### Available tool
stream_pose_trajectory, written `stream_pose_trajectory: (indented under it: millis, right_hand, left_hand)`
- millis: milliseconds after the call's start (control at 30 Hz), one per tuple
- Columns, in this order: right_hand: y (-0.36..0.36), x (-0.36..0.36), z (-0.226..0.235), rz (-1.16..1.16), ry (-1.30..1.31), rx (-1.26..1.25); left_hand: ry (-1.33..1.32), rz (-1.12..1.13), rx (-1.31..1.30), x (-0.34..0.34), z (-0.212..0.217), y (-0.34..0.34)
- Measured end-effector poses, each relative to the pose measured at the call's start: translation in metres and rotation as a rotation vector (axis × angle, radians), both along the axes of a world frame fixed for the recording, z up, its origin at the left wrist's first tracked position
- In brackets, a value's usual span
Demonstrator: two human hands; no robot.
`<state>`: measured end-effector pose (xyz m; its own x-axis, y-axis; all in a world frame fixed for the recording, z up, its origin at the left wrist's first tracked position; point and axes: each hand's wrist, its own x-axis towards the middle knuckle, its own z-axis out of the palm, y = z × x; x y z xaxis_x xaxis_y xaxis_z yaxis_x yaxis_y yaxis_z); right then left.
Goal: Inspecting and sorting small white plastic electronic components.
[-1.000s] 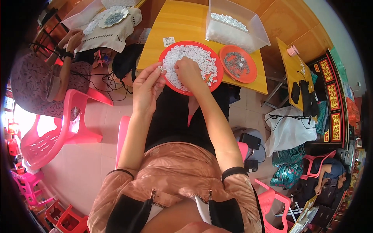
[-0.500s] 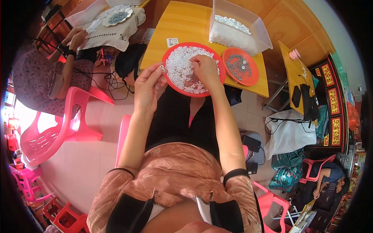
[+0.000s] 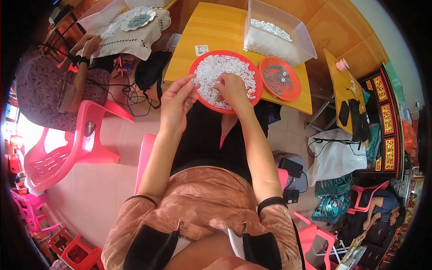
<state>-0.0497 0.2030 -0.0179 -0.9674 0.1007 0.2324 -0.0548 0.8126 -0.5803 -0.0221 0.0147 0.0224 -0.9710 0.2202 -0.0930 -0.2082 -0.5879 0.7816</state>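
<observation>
A round red tray (image 3: 259,85) full of small white plastic pieces (image 3: 219,64) sits before me at the table's near edge. My left hand (image 3: 176,100) is at the tray's left rim, thumb and forefinger pinched on a small white plastic piece. My right hand (image 3: 233,91) is over the middle of the tray, its bent fingers down among the white pieces; whatever they grip is hidden. To the right, an orange-red plate (image 3: 293,90) bears small grey metal pieces (image 3: 275,76) and a few white ones.
On the yellow table (image 3: 198,31) stands a clear plastic bin (image 3: 281,47) of white pieces. At left a person (image 3: 58,94) works at a cloth-covered table (image 3: 139,42), near a pink chair (image 3: 81,135). Black cables (image 3: 130,96) lie on the floor. Another person (image 3: 382,204) sits far right.
My right hand has moved slightly left and down in the tray. My left hand has shifted a little to the right, still pinching the white piece.
</observation>
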Motion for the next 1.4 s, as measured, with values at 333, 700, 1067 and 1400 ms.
stream_pose_trajectory:
  millis: [333, 700, 1067, 1400]
  right_hand:
    - [-0.016, 0.077, 0.048, 0.142, -0.06, -1.125]
    - [-0.046, 0.098, 0.06, 0.049, 0.091, -1.362]
    - [-0.049, 0.101, 0.069, -0.032, 0.202, -1.463]
    - [-0.044, 0.105, 0.071, -0.015, 0.198, -1.412]
  left_hand:
    - [0.049, -0.152, 0.13, 0.014, 0.003, 0.01]
    - [0.054, -0.212, 0.274, 0.033, 0.004, 0.024]
    - [0.155, -0.124, 0.154, 0.038, 0.015, 0.023]
    - [0.26, -0.034, -0.142, 0.039, 0.017, 0.022]
